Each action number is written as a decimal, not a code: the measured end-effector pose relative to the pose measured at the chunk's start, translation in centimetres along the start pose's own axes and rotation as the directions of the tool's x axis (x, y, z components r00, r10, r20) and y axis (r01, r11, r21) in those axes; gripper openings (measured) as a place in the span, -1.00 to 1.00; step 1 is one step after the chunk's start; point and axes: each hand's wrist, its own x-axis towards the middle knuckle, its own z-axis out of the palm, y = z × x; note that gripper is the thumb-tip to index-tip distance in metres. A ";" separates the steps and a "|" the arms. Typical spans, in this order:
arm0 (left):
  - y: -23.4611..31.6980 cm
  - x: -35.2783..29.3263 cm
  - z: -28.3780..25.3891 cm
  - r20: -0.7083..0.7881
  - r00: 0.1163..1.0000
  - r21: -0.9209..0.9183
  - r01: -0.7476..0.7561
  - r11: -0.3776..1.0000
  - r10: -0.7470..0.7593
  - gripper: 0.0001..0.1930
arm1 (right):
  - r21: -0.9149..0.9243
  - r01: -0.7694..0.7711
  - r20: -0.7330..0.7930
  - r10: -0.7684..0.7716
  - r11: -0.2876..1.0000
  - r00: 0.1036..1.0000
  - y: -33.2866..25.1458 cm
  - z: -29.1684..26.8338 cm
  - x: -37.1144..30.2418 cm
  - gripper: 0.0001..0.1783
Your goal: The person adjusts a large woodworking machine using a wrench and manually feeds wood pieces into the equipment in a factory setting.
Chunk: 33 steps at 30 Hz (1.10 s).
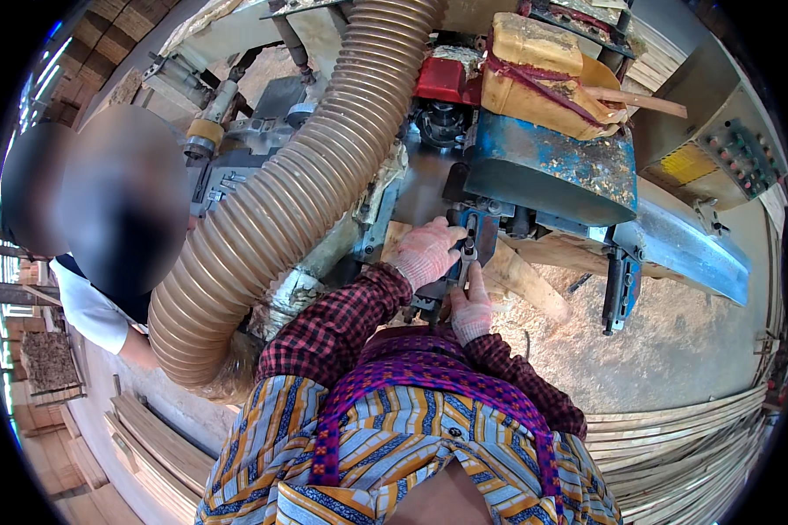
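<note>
My left hand (425,254), in a pale pink knitted glove, has its fingers bent against a slotted metal bracket (481,234) on the woodworking machine. My right hand (471,311), gloved alike, is just below, with its index finger stretched up along the bracket's lower end and the other fingers curled. A narrow grey metal piece (468,255) shows between the two hands; whether it is a tool or part of the bracket I cannot tell. What the right hand's curled fingers hold is hidden.
A thick ribbed hose (280,206) arches at my left, with a co-worker (105,289) beyond it. Ahead are a blue machine hood (552,171) and a yellow bundle (534,74). A control box (727,153) stands far right. Sawdust (604,341) and long wooden strips (683,446) lie on the right.
</note>
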 end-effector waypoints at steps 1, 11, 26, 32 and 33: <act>0.0 0.0 -0.1 0.008 1.000 0.019 -0.015 1.000 0.015 -0.58 | 0.079 -0.063 0.004 0.063 0.995 0.998 -0.3 0.2 -0.1 -0.19; -0.6 1.0 -0.2 0.068 0.992 0.098 -0.112 0.989 0.105 -0.65 | 0.203 -0.273 0.023 0.275 0.940 0.961 -2.9 0.4 -0.4 -0.16; 0.0 1.1 0.7 0.027 0.999 0.103 -0.031 0.994 0.028 -0.68 | -0.531 0.106 -0.005 -0.128 0.841 0.992 -0.3 -2.1 1.9 -0.19; 1.0 1.1 1.5 -0.113 0.992 0.232 -0.028 0.972 0.055 -0.76 | -0.856 0.219 0.291 0.087 0.468 0.953 -8.5 -16.6 9.0 -0.44; 1.6 1.5 1.6 -0.063 0.990 0.323 -0.101 0.941 0.128 -0.76 | -0.872 0.215 0.264 0.052 0.440 0.963 -9.2 -18.2 8.7 -0.48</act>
